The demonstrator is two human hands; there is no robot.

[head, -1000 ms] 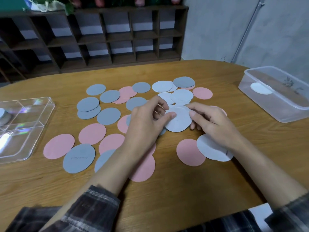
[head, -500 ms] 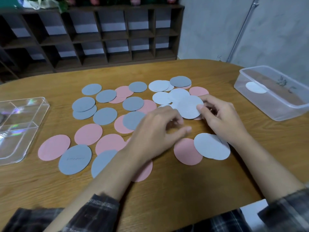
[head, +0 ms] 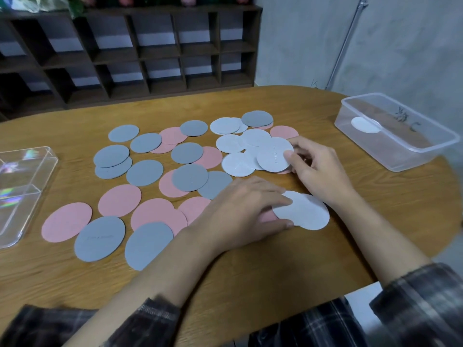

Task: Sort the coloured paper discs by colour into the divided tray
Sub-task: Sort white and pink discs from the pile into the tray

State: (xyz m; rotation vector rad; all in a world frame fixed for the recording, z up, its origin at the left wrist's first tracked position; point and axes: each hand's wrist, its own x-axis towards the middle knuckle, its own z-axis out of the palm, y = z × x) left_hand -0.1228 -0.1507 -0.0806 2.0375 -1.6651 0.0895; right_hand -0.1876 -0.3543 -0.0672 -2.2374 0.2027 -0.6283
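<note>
Grey, pink and white paper discs lie scattered on the wooden table [head: 250, 266]. My right hand [head: 318, 169] pinches a white disc [head: 271, 155] by its right edge, thumb on top, holding it over the cluster of white discs [head: 236, 164] at the back right. My left hand [head: 240, 211] lies with straight fingers on the left edge of two overlapping white discs [head: 308, 214] near the front; a pink disc [head: 266, 217] shows under the hand. The clear divided tray [head: 23, 189] sits at the far left edge, partly out of view.
A clear plastic box [head: 406, 156] with one white disc [head: 364, 125] inside stands at the right. Grey discs [head: 144, 172] and pink discs [head: 119, 200] cover the left and middle. A dark cubby shelf [head: 150, 53] stands behind the table.
My right hand has carried the white disc from the middle toward the back-right white cluster. My left hand let go of it and moved right onto the near white discs.
</note>
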